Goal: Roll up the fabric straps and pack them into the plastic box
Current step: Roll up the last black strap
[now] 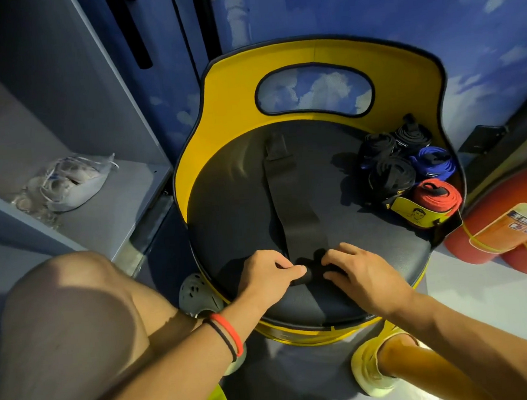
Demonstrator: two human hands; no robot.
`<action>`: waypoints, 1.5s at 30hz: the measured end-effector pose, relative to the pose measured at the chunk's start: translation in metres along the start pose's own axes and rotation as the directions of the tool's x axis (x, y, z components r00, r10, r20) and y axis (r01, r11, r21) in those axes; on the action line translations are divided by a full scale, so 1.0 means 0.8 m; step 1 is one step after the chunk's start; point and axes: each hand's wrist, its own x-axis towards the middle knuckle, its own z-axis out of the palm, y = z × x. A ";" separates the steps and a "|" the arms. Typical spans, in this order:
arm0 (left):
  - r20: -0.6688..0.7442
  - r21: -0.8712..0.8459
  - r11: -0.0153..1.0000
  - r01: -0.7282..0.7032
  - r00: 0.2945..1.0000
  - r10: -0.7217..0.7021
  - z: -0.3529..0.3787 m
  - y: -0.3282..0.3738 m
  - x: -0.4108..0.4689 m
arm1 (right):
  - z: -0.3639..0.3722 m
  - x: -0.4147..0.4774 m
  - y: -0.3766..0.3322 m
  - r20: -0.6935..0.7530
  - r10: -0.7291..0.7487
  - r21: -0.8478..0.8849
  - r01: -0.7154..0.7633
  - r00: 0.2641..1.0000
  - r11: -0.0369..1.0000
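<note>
A long black fabric strap (290,194) lies stretched out across the round dark seat (231,208) of a yellow-backed chair. Its near end is wound into a small roll (305,270). My left hand (268,275) pinches the roll's left side, and my right hand (362,274) grips its right side with curled fingers. At the seat's right rear sit several rolled straps: black ones (389,174), a blue one (436,162) and a red one (437,200) with a yellow label. No plastic box is in view.
The chair's yellow backrest (317,56) rises behind the seat. A grey shelf (123,198) on the left holds a clear bag (71,183). Red canisters (510,227) lie on the floor at right. My knee (74,296) is at lower left.
</note>
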 end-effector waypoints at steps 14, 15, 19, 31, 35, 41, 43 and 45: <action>-0.229 0.159 0.915 -0.370 0.888 0.399 0.020 -0.005 0.012 | 0.006 0.023 0.013 -0.061 -0.154 -0.261 0.133 0.986 0.956; -0.241 0.161 0.909 -0.385 0.878 0.414 0.020 -0.007 0.011 | 0.005 0.024 0.014 -0.078 -0.157 -0.241 0.134 0.985 0.961; -0.213 0.170 0.912 -0.374 0.889 0.405 0.016 -0.016 0.010 | 0.004 0.031 0.016 -0.141 -0.052 -0.086 0.040 0.989 0.995; -0.045 -0.118 0.990 0.079 0.995 -0.085 -0.003 0.005 0.008 | 0.004 0.031 -0.002 -0.142 0.054 -0.012 -0.056 0.988 0.998; 0.062 -0.088 0.988 0.129 0.990 -0.124 -0.005 -0.005 -0.004 | 0.008 0.009 0.004 -0.064 0.002 0.105 0.005 0.998 0.994; -0.091 0.126 0.991 -0.042 0.994 0.054 -0.002 -0.001 -0.015 | 0.021 0.002 0.003 -0.089 0.058 0.130 -0.046 0.994 0.990; -0.131 0.109 0.987 -0.122 0.982 0.136 0.000 0.002 -0.021 | 0.020 0.004 -0.001 -0.081 0.046 0.044 -0.043 0.996 0.998; -0.123 0.107 0.976 -0.188 0.972 0.200 0.001 0.003 -0.026 | 0.015 0.007 -0.006 -0.067 0.006 -0.085 -0.011 0.998 0.996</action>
